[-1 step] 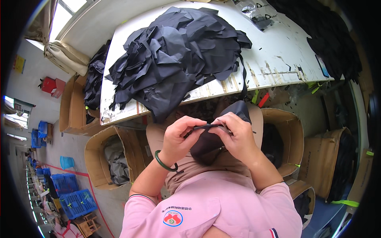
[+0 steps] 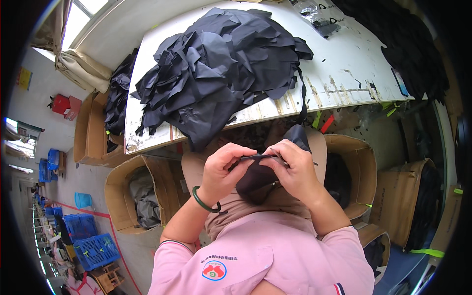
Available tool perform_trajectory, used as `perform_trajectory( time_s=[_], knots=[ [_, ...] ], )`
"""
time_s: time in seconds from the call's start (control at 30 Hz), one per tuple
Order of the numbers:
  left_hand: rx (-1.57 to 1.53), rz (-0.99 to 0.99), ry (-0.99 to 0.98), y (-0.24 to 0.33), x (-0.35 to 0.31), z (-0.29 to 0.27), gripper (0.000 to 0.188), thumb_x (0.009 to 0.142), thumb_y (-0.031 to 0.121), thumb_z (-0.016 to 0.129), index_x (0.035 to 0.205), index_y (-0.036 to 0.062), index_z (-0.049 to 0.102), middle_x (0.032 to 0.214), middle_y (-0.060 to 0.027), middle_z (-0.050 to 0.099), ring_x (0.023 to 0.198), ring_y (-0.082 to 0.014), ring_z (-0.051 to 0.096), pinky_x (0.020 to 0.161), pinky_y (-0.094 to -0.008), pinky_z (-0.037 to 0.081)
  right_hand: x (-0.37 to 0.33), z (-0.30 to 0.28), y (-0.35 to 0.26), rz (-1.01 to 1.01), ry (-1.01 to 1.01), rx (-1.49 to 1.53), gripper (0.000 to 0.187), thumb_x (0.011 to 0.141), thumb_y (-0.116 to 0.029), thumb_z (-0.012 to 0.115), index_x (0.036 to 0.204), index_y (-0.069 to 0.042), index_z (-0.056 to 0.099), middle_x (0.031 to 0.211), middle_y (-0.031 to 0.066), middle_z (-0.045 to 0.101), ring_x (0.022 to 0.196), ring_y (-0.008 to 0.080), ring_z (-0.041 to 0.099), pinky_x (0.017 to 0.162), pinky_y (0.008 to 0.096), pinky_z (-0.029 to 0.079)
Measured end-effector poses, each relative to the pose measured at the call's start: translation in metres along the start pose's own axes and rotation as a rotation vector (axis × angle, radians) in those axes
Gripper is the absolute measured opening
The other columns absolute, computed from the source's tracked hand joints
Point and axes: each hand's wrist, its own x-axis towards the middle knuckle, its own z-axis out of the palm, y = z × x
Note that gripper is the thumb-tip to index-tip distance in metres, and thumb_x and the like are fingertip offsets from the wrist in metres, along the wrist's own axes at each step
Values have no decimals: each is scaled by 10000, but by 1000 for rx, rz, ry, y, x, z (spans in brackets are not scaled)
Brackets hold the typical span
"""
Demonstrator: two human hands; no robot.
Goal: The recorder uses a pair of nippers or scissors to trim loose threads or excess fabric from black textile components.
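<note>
Over my lap, both hands pinch the edge of a black fabric piece [image 2: 254, 182]. My left hand [image 2: 227, 167], below a dark green bangle [image 2: 202, 200], grips it between thumb and fingers. A short distance to the right, my right hand [image 2: 292, 167] pinches the same edge, so a narrow strip shows between the fingertips. The rest of the cloth hangs down onto my thighs, and part of it sticks up beyond my right hand. Ahead on the white table [image 2: 339, 73] lies a large heap of black fabric pieces [image 2: 211, 69].
Cardboard boxes holding dark cloth stand left [image 2: 118, 196] and right [image 2: 364, 167] of my legs. More black fabric [image 2: 393, 44] covers the table's far right, near a phone [image 2: 399, 81] and clear plastic bags [image 2: 317, 19]. Blue crates [image 2: 97, 251] sit on the floor at left.
</note>
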Motion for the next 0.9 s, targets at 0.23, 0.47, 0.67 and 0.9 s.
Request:
perform_trajectory(
  time_s=[0.23,0.47,0.67,0.9],
  knots=[
    [-279,99,-8,-14,3,-1,153,834,-20,625,974,-2,683,1124,-101,593,1014,-200,577,982,-316,388,4,-3,3,16,-57,239,167,752,-2,715,871,9,597,770,101,577,653,217,562,608,282,450],
    [-975,-315,36,-19,-7,25,112,905,42,592,1011,12,579,1003,-53,608,941,-113,576,870,-251,458,2,4,6,81,-52,344,135,785,-26,687,865,16,587,759,93,572,667,181,545,623,280,442],
    [-750,-309,9,-9,-13,20,222,869,21,616,1085,-20,584,1003,-43,602,942,-105,569,858,-238,456,1,3,6,170,-28,251,205,802,-116,715,826,17,561,718,104,539,614,173,502,566,296,416],
    [-335,-165,-55,-14,-12,13,189,810,-112,621,987,-45,624,1100,-66,537,921,-101,553,776,-211,451,2,4,9,180,-56,208,210,804,-125,719,816,16,563,693,99,532,599,154,493,554,299,410]
  ],
)
